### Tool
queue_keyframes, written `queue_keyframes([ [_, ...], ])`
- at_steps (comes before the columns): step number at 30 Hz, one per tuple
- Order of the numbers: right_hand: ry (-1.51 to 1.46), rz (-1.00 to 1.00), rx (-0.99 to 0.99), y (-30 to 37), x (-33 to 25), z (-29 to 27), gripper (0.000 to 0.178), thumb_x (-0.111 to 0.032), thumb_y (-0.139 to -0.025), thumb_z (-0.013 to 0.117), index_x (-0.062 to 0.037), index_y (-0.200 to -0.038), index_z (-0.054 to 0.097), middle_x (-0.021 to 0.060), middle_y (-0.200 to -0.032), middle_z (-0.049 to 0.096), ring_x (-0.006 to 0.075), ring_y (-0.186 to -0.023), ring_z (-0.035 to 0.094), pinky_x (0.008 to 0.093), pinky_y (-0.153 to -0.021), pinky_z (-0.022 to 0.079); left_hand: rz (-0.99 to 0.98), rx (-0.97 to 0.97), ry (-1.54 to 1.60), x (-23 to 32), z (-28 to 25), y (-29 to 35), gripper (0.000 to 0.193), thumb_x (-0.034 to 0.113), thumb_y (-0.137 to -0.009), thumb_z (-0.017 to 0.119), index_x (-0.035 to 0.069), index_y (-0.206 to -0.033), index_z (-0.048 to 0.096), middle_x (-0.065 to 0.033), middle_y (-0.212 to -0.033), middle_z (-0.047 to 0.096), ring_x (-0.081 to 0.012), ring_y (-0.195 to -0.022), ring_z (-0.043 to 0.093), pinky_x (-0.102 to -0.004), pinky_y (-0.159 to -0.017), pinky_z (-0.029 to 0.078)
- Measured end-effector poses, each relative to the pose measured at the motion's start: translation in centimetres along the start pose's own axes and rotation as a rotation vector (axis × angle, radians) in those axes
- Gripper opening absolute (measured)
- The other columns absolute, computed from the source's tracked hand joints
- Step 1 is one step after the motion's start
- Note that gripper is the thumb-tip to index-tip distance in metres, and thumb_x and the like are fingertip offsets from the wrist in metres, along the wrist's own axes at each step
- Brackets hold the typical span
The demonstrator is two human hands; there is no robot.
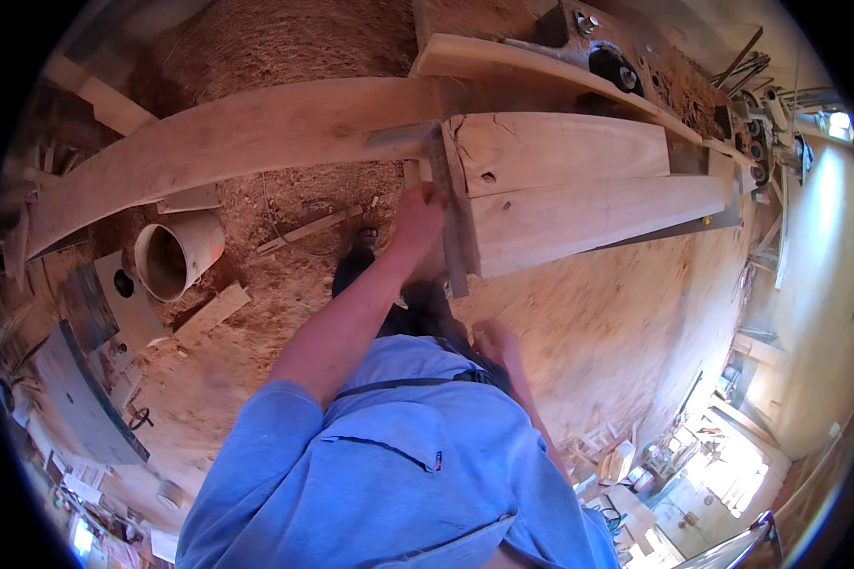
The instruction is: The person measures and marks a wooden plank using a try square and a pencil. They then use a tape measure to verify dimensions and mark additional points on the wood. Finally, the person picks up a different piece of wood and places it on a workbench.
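My left hand (421,220) reaches forward with its fingers curled closed, beside the near-left end of two pale boards (579,216). Just past the knuckles is a short, light piece of wood (412,173); what the fingers hold, if anything, is hidden. A narrow grey-brown bar (459,242) runs along the boards' end, close to the hand. The upper board has a dark knot and cracks at its corner. My right hand (496,343) hangs low by my waist, apart from the boards, its fingers partly bent and hard to make out.
A long curved-looking plank (256,128) extends left from the boards' end. Behind the boards stands a dusty machine (626,66) with a narrow plank (541,68) before it. On the shaving-covered floor lie a wide pipe (182,256), a wood block (213,313) and offcuts.
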State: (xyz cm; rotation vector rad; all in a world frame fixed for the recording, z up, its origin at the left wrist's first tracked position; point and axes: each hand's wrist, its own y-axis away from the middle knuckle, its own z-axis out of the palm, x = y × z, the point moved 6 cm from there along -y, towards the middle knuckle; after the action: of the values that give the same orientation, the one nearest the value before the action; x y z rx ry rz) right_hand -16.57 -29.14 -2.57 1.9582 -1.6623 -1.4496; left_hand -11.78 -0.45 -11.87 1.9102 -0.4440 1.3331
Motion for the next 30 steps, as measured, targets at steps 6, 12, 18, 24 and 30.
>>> queue_keyframes([
  [6, -0.238, 0.079, 0.077, 1.5, 1.3, -1.1, 0.017, -0.016, -0.094, 0.061, -0.0018, -0.102, 0.067, 0.0065, -0.076, 0.066, 0.0126, -0.070, 0.060, 0.0304, -0.064, 0.049, -0.194, -0.089, 0.139, 2.5, -0.1, 0.6, 0.025, 0.019, -0.085, 0.066, -0.006, -0.083, 0.066, -0.0198, -0.076, 0.065, -0.0288, -0.072, 0.065, -0.0433, -0.066, 0.051],
  [12, -0.188, -0.070, 0.022, -0.2, -2.8, -1.0, 0.026, -0.025, -0.095, 0.060, -0.0011, -0.103, 0.068, 0.0069, -0.079, 0.065, 0.0147, -0.071, 0.061, 0.0305, -0.064, 0.049, -0.175, 0.000, 0.129, 3.4, -0.8, 1.0, 0.023, 0.015, -0.085, 0.065, -0.007, -0.078, 0.065, -0.0159, -0.067, 0.063, -0.0257, -0.060, 0.062, -0.0410, -0.057, 0.049],
  [18, -0.665, 0.236, -0.188, -5.0, -3.7, 2.1, 0.034, -0.035, -0.097, 0.058, -0.0018, -0.097, 0.065, 0.0044, -0.078, 0.063, 0.0114, -0.065, 0.057, 0.0268, -0.058, 0.046, -0.246, -0.109, 0.076, 6.1, -1.7, 1.6, 0.020, 0.013, -0.087, 0.066, -0.007, -0.083, 0.068, -0.0105, -0.068, 0.063, -0.0169, -0.061, 0.058, -0.0348, -0.057, 0.046],
  [24, -0.688, 0.341, -0.165, -5.1, -4.7, 1.6, 0.029, -0.031, -0.098, 0.060, -0.0023, -0.096, 0.064, 0.0038, -0.077, 0.063, 0.0111, -0.064, 0.058, 0.0246, -0.056, 0.046, -0.213, -0.050, 0.093, 5.4, -1.6, 1.3, 0.020, 0.013, -0.082, 0.069, -0.006, -0.075, 0.067, -0.0129, -0.064, 0.063, -0.0210, -0.061, 0.060, -0.0378, -0.062, 0.047],
  [30, -0.595, 0.227, -0.136, -5.6, -4.3, 1.5, 0.018, -0.022, -0.092, 0.065, -0.0041, -0.094, 0.064, 0.0088, -0.078, 0.066, 0.0172, -0.065, 0.063, 0.0280, -0.057, 0.049, -0.228, -0.029, 0.031, 5.2, -1.6, 1.2, 0.021, 0.015, -0.081, 0.070, -0.006, -0.075, 0.068, -0.0157, -0.062, 0.062, -0.0219, -0.061, 0.060, -0.0389, -0.062, 0.047],
])
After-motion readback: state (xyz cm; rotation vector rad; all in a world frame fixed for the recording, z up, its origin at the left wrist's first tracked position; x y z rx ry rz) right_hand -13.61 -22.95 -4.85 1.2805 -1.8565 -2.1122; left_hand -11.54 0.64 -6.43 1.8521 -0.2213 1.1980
